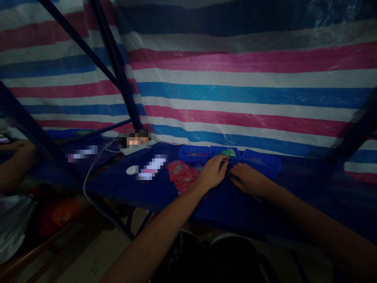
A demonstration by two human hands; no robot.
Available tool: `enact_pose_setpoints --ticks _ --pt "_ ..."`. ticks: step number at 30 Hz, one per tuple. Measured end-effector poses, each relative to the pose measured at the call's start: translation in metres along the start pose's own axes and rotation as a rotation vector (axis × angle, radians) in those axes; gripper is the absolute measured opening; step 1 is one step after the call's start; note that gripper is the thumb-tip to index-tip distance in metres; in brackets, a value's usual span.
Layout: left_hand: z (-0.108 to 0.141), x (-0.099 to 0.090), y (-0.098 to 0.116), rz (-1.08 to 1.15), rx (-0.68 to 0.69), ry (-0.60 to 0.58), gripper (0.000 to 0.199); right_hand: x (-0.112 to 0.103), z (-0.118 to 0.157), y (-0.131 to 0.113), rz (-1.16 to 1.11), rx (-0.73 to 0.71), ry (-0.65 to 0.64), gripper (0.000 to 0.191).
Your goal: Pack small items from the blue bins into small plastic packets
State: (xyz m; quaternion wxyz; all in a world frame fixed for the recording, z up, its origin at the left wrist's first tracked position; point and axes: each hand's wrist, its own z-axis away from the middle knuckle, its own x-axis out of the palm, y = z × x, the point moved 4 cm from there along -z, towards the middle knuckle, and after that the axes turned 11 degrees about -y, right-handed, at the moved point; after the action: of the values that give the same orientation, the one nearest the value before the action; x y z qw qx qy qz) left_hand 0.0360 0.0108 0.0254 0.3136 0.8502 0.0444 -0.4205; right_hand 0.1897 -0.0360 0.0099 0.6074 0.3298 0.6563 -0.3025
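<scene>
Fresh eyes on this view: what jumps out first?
The striped pink, white and blue sheet behind the table stands out most. On that table, red packets lie overlapping just left of the left hand; three blue trays line its far edge.

On the table [118, 186], three bins [193, 158] stand in a row behind the packets [180, 176], before the sheet [235, 94]

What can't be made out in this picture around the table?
All in the head view:
Anything beneath the left hand or right hand: hidden by fingers.
Rightmost blue bin: contents too dim and small.
Patch beside white disc: pixelated.
Co-worker's arm: cut off by left edge.
</scene>
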Motion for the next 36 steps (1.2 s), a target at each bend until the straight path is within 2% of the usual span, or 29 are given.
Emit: enact_pose_setpoints --ticks 5,11,16,22,25,28,31,36 --pt "0.0 0.0 -0.001 0.005 0.0 -0.006 0.027 0.003 -0.003 -0.004 0.038 0.01 -0.011 0.019" --pt "0.001 -0.001 0.002 -0.003 0.004 -0.001 0.028 0.006 -0.001 -0.002 0.081 0.058 0.05 0.022" --pt "0.001 -0.002 0.003 -0.001 0.0 -0.014 0.027 0.01 -0.004 -0.005 0.099 0.06 0.025 0.022" --pt "0.001 0.0 0.002 -0.008 0.012 -0.023 0.027 -0.002 0.0 -0.008 0.112 0.069 0.047 0.023" --pt "0.0 -0.001 0.002 -0.007 0.019 -0.009 0.027 -0.011 0.009 -0.002 0.098 0.144 0.106 0.039" --pt "0.001 -0.001 0.003 -0.007 0.017 0.001 0.026 -0.012 0.017 0.005 0.103 0.244 0.105 0.052" --pt "0.001 -0.001 0.003 -0.01 0.018 0.001 0.026 -0.005 0.018 0.005 0.12 0.249 0.055 0.045" --pt "0.001 -0.001 0.003 -0.023 0.015 -0.015 0.027 0.001 0.007 -0.009 0.145 0.148 0.011 0.022"
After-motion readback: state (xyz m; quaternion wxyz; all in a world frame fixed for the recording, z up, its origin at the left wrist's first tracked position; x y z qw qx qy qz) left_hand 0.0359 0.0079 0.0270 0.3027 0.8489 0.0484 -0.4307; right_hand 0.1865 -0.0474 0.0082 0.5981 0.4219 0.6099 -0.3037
